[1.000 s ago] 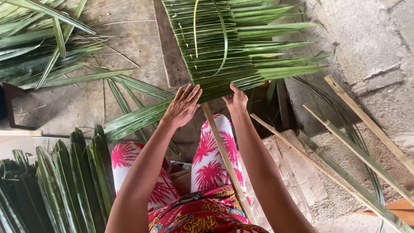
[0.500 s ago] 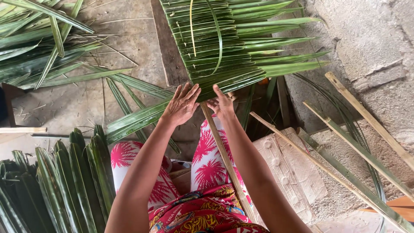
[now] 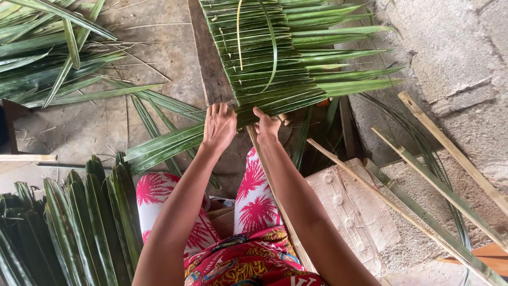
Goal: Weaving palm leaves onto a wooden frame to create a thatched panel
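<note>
A panel of folded green palm leaves (image 3: 270,58) lies in front of me, stitched in rows along a thin stick (image 3: 275,196) that runs back toward my lap. My left hand (image 3: 218,126) presses its fingers down on the nearest leaf (image 3: 164,144), which stretches away to the left. My right hand (image 3: 267,126) pinches the same leaf at the panel's near edge, beside the stick. Both arms reach out over my knees in pink and white palm-print cloth.
A stack of folded palm leaves (image 3: 69,222) sits at my left. More loose leaves (image 3: 42,58) lie at the far left. Split bamboo strips (image 3: 423,212) lean at the right over concrete blocks. A wooden plank (image 3: 206,58) lies under the panel. A flat pale slab (image 3: 354,212) rests by my right knee.
Both hands have moved slightly forward and closer to the panel's edge. The right hand has closed down onto the leaf by the stick.
</note>
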